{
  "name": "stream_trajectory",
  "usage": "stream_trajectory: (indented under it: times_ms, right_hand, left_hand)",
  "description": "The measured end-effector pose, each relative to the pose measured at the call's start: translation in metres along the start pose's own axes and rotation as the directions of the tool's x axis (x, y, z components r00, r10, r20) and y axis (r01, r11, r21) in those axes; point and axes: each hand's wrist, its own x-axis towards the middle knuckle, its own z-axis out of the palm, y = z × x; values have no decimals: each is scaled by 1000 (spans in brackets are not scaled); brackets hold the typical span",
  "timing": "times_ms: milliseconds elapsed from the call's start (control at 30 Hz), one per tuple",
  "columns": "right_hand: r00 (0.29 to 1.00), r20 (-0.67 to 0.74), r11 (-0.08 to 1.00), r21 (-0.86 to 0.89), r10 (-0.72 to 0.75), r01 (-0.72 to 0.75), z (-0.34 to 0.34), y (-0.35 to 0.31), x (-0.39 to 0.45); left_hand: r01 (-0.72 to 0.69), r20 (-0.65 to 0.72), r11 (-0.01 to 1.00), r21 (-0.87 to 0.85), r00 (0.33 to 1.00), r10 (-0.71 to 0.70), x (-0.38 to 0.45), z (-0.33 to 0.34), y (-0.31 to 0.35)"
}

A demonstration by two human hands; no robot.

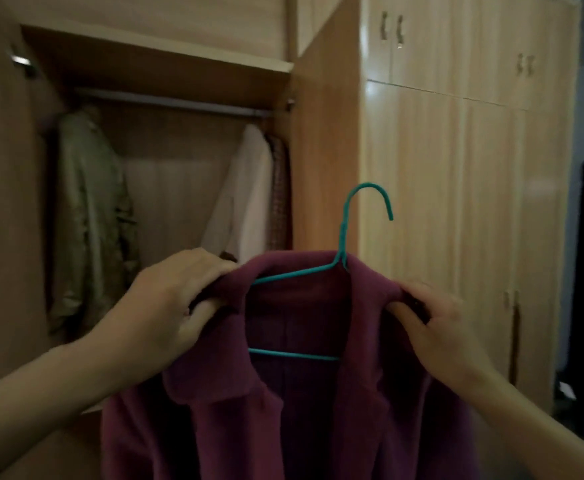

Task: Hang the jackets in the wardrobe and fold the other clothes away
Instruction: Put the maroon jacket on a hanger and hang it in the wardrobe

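Note:
A maroon jacket (294, 403) hangs on a teal wire hanger (344, 237), held up in front of me. My left hand (169, 303) grips the jacket's left shoulder and my right hand (436, 323) grips its right shoulder. The hanger's hook points up and to the right, in front of the wardrobe's open door edge. The open wardrobe (166, 188) lies ahead to the left, with a metal rail (169, 102) across its top.
On the rail hang a green jacket (89, 220) at the left, and a white garment (245, 192) with a checked one (278, 192) at the right. Bare rail lies between them. Closed wardrobe doors (457, 202) fill the right side.

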Motion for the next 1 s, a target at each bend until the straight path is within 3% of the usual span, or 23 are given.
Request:
stream_trajectory:
  times_ms: [233,400,633,767,900,1000]
  right_hand:
    - [995,31,983,161,-90,84,121,-86,12]
    - [987,62,978,160,-148,137,167,-107,24]
    - [975,154,983,117,-158,141,216,-69,53]
    - [930,260,962,159,-260,224,244,-50,76]
    - [922,207,941,158,-327,299,275,-27,108]
    - [948,122,952,132,-293,277,300,-8,129]
  left_hand:
    - [42,20,999,26,999,-43,-49,-32,-58]
    - [105,-89,993,61,991,-99,-69,-39,-93]
    - [254,-219,963,92,948,-229,-90,-46,-150]
    - [288,-230,950,116,939,-257,-84,-29,-171]
    - [325,-266,935,139,922,-281,-66,-10,-195]
    - [325,-255,930,171,927,-277,-51,3,-211]
